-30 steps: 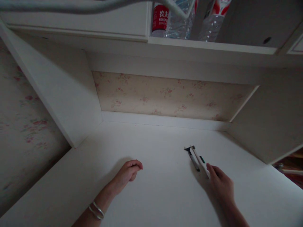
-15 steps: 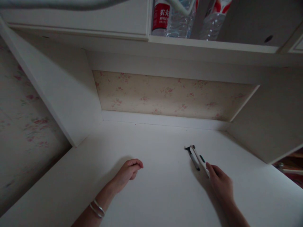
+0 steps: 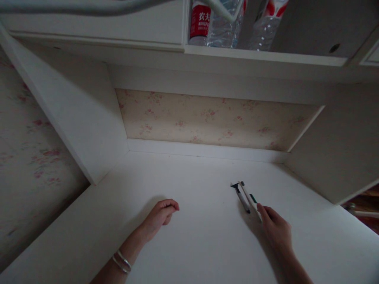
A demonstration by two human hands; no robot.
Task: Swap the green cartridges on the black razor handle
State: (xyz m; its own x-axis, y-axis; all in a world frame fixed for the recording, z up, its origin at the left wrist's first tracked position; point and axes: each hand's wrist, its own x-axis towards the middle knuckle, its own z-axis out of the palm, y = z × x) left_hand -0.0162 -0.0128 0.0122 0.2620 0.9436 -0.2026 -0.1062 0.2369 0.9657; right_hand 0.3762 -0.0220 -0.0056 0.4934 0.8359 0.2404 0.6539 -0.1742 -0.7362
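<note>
Two pens lie side by side on a white desk (image 3: 201,236): a dark pen (image 3: 242,197) and a white pen with a green band (image 3: 249,198). My right hand (image 3: 275,228) rests just below them, its fingers together and their tips touching the near end of the white pen. My left hand (image 3: 160,217) lies on the desk to the left with fingers loosely curled and nothing in it. Two thin bangles (image 3: 121,262) circle my left wrist.
The desk sits in a white alcove with side panels (image 3: 83,118) and floral wallpaper (image 3: 207,118) at the back. Water bottles (image 3: 225,23) with red labels stand on the shelf above. A white cable (image 3: 89,6) crosses the top.
</note>
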